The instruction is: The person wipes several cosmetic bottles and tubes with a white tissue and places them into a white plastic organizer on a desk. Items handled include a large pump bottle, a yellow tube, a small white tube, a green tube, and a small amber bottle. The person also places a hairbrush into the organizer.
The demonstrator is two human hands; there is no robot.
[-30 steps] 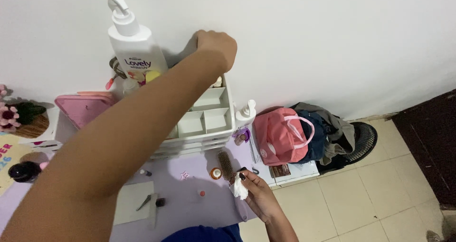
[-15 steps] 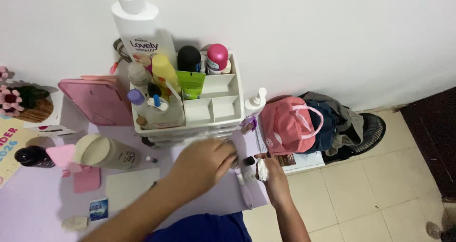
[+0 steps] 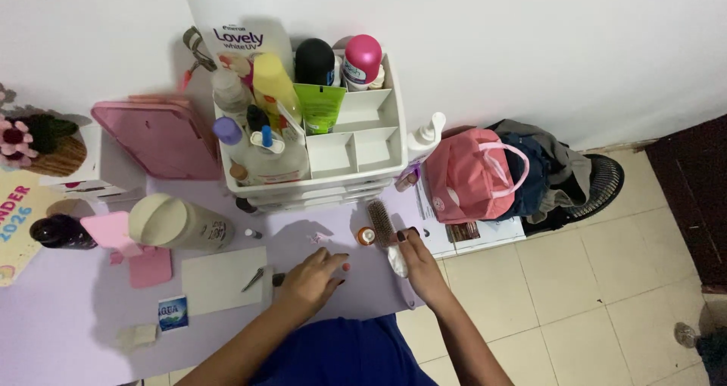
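My left hand (image 3: 312,276) lies on the purple tabletop (image 3: 68,318) with its fingers spread, holding nothing. A tiny pink-red cap (image 3: 346,266) sits right at its fingertips. My right hand (image 3: 419,263) rests at the table's right edge, closed on a crumpled white tissue (image 3: 396,259). Just beyond that hand lie a brown hairbrush (image 3: 380,221) and a small orange-capped jar (image 3: 366,236). Left of my left hand, metal tweezers (image 3: 253,279) lie on a white sheet (image 3: 218,281).
A white drawer organiser (image 3: 363,147) full of bottles and tubes stands against the wall, with a large white pump bottle (image 3: 238,23) behind it. A pink case (image 3: 155,138), a beige tumbler on its side (image 3: 178,223), a pink bag (image 3: 466,175) and a floor fan (image 3: 602,182) are around.
My left hand came down from behind the organiser to the tabletop in front of me. My right hand, still holding the tissue, shifted slightly right along the table edge.
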